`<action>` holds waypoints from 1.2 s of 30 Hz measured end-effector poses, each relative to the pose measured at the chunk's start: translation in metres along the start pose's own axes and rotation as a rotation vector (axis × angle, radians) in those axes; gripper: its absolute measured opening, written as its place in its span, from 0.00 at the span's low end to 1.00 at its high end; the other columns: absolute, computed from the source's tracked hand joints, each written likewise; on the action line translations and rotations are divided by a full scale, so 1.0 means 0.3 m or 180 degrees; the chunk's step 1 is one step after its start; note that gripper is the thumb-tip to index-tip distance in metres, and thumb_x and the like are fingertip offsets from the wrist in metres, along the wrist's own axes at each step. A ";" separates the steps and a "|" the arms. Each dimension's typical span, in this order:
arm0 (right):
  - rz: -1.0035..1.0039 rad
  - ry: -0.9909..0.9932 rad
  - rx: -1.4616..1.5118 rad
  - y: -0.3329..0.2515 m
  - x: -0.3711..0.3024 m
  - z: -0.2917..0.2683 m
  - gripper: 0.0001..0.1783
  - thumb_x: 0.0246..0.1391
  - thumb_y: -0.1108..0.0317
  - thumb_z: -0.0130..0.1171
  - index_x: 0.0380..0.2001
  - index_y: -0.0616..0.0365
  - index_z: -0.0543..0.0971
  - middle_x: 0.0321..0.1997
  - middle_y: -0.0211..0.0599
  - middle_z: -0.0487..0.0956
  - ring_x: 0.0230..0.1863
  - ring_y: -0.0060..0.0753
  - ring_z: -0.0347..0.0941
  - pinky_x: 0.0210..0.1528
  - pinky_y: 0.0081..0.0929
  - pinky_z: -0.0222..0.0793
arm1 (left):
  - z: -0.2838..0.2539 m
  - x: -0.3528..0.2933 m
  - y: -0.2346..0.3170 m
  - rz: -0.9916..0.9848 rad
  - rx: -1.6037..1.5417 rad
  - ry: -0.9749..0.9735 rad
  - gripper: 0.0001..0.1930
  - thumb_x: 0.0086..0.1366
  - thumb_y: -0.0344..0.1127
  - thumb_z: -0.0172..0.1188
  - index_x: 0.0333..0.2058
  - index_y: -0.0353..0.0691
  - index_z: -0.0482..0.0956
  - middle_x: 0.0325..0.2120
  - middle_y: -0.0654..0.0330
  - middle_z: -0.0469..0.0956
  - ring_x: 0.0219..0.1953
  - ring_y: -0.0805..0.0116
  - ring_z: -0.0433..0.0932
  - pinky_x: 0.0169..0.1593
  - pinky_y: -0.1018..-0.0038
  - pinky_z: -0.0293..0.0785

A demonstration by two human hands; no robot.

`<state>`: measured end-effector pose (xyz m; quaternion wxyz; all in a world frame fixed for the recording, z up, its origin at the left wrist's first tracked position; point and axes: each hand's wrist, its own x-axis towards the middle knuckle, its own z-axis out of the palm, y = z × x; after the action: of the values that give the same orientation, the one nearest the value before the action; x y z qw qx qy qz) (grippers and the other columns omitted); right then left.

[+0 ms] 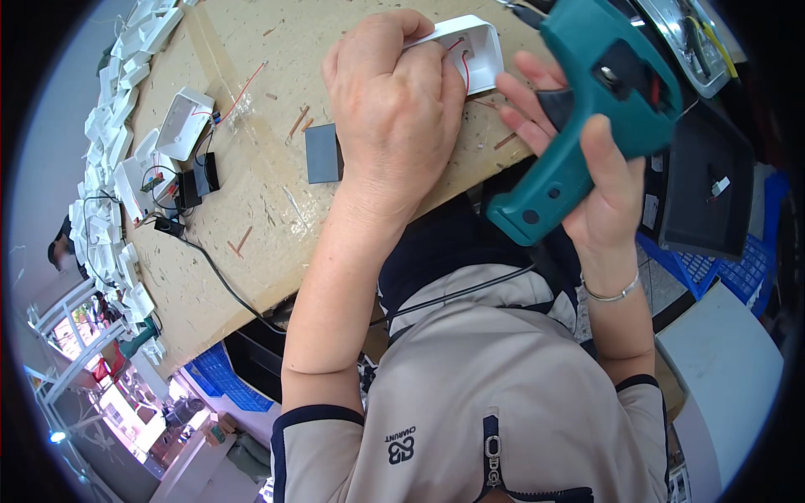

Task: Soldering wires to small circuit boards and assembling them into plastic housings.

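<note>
My left hand (390,105) is closed over a small white plastic housing (482,54), pressing it near the table's right edge; its fingers hide part of the inside. Thin red wires (466,63) show within the housing. In my right hand (604,184) is a teal hot glue gun (558,159), its dark nozzle tilted up and left beyond the housing. Fingers sit by its black trigger, and the thumb lies over the handle. Beside my left wrist stands a dark grey block (323,155).
Another open white housing (184,124) with wires and black blocks (205,173) lies on the left of the tan table (268,201). Several white housings (109,151) are heaped along the far left edge. A black cable (222,268) crosses the front edge. A black tray (708,193) stands at right.
</note>
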<state>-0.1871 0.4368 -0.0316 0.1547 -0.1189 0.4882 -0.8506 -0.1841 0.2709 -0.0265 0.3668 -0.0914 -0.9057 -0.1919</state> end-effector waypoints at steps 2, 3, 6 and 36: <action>-0.0069 -0.0020 -0.0091 -0.032 -0.029 -0.026 0.37 0.54 0.53 0.52 0.57 0.69 0.54 0.57 0.62 0.60 0.55 0.53 0.64 0.54 0.40 0.65 | 0.000 -0.001 -0.002 0.0017 0.0027 0.0015 0.02 0.47 0.24 0.59 0.22 0.33 0.78 0.30 0.58 0.74 0.29 0.66 0.74 0.32 0.75 0.71; -0.0103 -0.0099 -0.0337 -0.060 -0.049 -0.045 0.38 0.53 0.52 0.52 0.57 0.69 0.54 0.57 0.62 0.59 0.54 0.51 0.65 0.52 0.38 0.67 | -0.003 -0.003 -0.003 0.0001 0.0052 -0.0127 0.06 0.46 0.25 0.60 0.27 0.33 0.78 0.32 0.56 0.73 0.32 0.63 0.73 0.35 0.73 0.71; -0.0255 -0.0013 -0.0775 -0.097 -0.120 -0.056 0.40 0.51 0.49 0.54 0.56 0.70 0.56 0.56 0.61 0.61 0.47 0.40 0.71 0.41 0.27 0.73 | 0.087 0.000 -0.070 0.0536 -0.0662 0.0706 0.08 0.45 0.24 0.60 0.28 0.32 0.76 0.33 0.54 0.72 0.34 0.58 0.72 0.37 0.69 0.68; 0.0513 0.0353 -0.1906 -0.137 -0.247 -0.038 0.35 0.42 0.63 0.66 0.51 0.69 0.64 0.41 0.48 0.73 0.27 0.23 0.70 0.28 0.18 0.68 | 0.139 0.028 -0.103 0.1252 -0.0861 0.1790 0.04 0.43 0.24 0.56 0.21 0.37 0.73 0.30 0.61 0.72 0.31 0.63 0.70 0.37 0.70 0.63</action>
<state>-0.1288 0.4935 -0.0054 0.1529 -0.0736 0.7325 -0.6593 -0.2258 0.2602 -0.0566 0.6158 -0.2552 -0.7010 -0.2534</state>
